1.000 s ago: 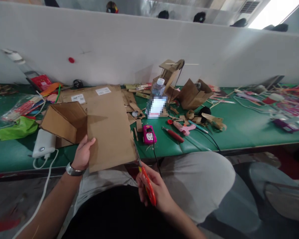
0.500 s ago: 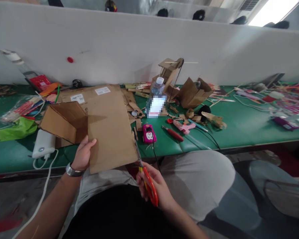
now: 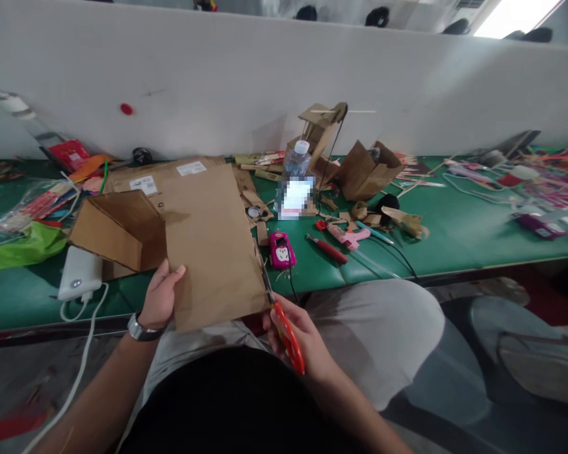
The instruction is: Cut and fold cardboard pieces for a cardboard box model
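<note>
A flat brown cardboard sheet (image 3: 213, 246) juts over the near edge of the green table (image 3: 454, 246) toward my lap. My left hand (image 3: 159, 295), a watch on its wrist, grips the sheet's lower left edge with the thumb on top. My right hand (image 3: 299, 340) is closed round the orange handles of a pair of scissors (image 3: 281, 321). The blades run along the sheet's right edge near its lower corner.
An open cardboard box (image 3: 118, 230) lies left of the sheet, a white power bank (image 3: 80, 272) with cable beside it. A water bottle (image 3: 294, 183), pink socket (image 3: 279, 250), pink glue gun (image 3: 348, 234), red-handled tool (image 3: 329, 249) and cardboard scraps crowd the table. A white partition stands behind.
The scissors have worked a little farther up the sheet's right edge. Both hands sit slightly higher in view as the head tilts down.
</note>
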`<state>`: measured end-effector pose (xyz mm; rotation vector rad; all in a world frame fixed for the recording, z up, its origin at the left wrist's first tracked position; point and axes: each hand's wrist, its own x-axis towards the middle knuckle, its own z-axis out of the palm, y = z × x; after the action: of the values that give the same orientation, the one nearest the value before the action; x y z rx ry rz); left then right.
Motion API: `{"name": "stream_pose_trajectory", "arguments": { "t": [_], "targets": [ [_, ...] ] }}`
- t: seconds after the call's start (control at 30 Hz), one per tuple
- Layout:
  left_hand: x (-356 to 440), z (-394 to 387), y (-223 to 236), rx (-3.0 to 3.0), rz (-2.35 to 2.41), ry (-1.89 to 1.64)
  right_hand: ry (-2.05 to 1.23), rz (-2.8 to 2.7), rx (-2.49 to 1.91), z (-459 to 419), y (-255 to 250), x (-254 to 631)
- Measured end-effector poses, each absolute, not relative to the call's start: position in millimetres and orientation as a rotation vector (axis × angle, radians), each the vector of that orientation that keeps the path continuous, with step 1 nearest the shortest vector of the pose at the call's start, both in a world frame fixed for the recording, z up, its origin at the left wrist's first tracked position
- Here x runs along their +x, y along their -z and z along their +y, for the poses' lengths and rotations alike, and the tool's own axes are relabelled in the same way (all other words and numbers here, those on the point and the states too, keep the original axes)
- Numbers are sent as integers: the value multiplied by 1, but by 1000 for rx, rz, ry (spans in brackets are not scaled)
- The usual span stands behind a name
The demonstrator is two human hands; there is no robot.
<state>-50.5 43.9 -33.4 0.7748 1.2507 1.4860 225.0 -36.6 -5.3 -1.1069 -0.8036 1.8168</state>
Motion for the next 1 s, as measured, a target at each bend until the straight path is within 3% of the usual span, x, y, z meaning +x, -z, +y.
{"name": "stream_pose_trajectory", "arguments": {
  "t": [0.77,1.0],
  "targets": [
    [-50,37,34,770,1284,-1531,-1845,-838,-1102,-32,-2,233],
    [-52,34,31,730,1322,-1546,-1824,-1083,-1103,-26,-20,238]
  ]
}}
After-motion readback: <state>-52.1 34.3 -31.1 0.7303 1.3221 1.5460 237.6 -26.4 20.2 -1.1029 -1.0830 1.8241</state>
